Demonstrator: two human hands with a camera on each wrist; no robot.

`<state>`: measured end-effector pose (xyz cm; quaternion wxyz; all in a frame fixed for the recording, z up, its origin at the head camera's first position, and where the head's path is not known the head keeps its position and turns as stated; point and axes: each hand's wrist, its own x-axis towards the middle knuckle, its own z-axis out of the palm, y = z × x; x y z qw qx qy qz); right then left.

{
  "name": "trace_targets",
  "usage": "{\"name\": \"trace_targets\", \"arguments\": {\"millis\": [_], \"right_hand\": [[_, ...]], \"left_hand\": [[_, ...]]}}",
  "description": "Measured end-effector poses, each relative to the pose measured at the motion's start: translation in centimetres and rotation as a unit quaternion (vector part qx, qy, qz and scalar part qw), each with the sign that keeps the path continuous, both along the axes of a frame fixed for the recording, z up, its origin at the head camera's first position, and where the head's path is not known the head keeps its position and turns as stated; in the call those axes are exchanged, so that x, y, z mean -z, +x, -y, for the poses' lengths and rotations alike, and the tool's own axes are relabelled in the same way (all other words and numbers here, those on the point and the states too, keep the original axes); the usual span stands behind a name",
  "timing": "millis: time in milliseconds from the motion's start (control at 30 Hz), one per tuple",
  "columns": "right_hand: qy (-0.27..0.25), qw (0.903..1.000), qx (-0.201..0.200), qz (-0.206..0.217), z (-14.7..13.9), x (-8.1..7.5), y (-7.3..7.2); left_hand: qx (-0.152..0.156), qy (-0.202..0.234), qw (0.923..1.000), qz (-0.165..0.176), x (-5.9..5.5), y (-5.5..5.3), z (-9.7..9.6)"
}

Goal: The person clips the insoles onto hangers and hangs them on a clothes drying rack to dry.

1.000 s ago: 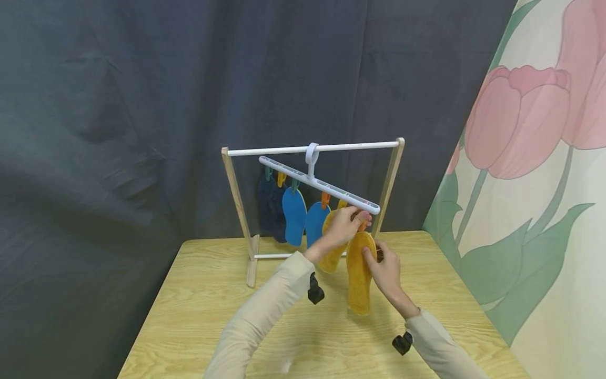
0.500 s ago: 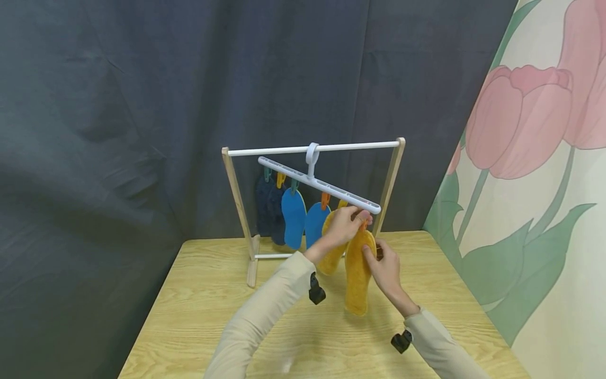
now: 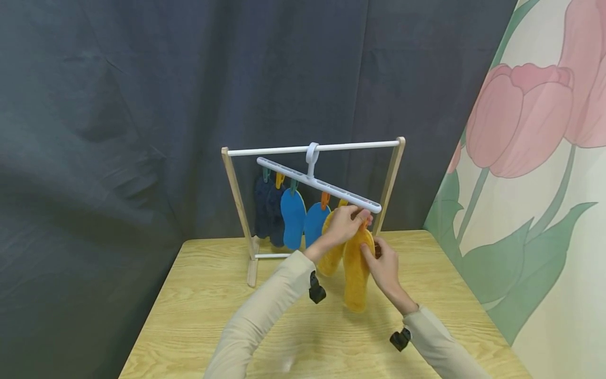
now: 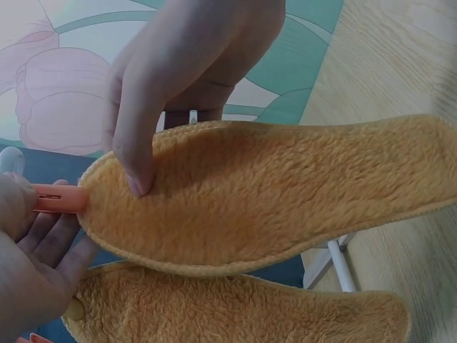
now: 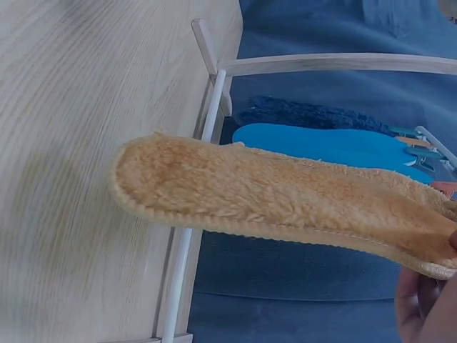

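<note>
A fuzzy yellow insole [image 3: 356, 281] hangs lengthwise from the right end of the white clip hanger [image 3: 326, 188]. My left hand [image 3: 343, 227] pinches an orange clothespin [image 4: 58, 199], whose jaws are right at the insole's upper end. With thumb on the fuzzy face and fingers behind, my right hand [image 3: 385, 267] pinches the same insole by its upper right edge. Partly behind my left hand hangs a second yellow insole [image 4: 243, 307], under a yellow clothespin. Further left along the hanger are two blue insoles [image 3: 293, 218] and two dark navy fuzzy ones [image 3: 262, 210], all clipped.
The hanger's hook [image 3: 311, 155] loops over the white top rail [image 3: 360, 147] of a wooden-legged rack, and the bar slants toward me at the right. Under it is a light wood table [image 3: 199, 310]. A dark curtain [image 3: 142, 105] hangs behind; a tulip-painted wall [image 3: 521, 210] stands right.
The held insole and my right hand have shifted slightly left and up. The hanger's left end and the insoles there have swung slightly left. My left hand keeps its place at the clothespin.
</note>
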<state>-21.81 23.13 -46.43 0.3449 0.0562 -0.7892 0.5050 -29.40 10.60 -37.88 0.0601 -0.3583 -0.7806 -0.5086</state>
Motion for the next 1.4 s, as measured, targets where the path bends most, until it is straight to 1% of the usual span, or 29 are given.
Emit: {"name": "trace_targets", "arguments": {"millis": [167,267,500,667,833,1033,1267,1400], "right_hand": [[-0.007,0.9997,0.007,0.024,0.2,-0.2,0.0],[-0.012,0.9995,0.010,0.028,0.3,-0.3,0.0],[-0.020,0.9990,0.007,0.040,0.6,-0.6,-0.1],[-0.018,0.9988,0.009,0.044,0.7,-0.7,-0.1],[-0.013,0.9990,0.006,0.043,0.6,-0.5,-0.2],[-0.011,0.9990,0.002,0.042,0.5,-0.1,-0.3],[-0.010,0.9988,-0.005,0.047,0.3,0.3,-0.3],[-0.006,0.9988,-0.006,0.049,0.2,0.6,-0.3]], "left_hand": [[0.004,0.005,0.9999,0.013,0.0,0.1,0.1],[0.006,0.007,0.9998,0.018,0.1,0.1,0.2],[0.005,0.013,0.9999,0.010,0.4,0.1,0.2],[0.005,0.015,0.9997,0.017,0.5,0.1,0.1],[0.007,0.019,0.9991,0.038,0.5,0.2,0.1],[0.017,0.031,0.9980,0.052,0.7,0.2,0.1],[0.020,0.039,0.9976,0.054,0.9,0.3,0.2],[0.026,0.043,0.9973,0.054,1.0,0.2,0.2]]}}
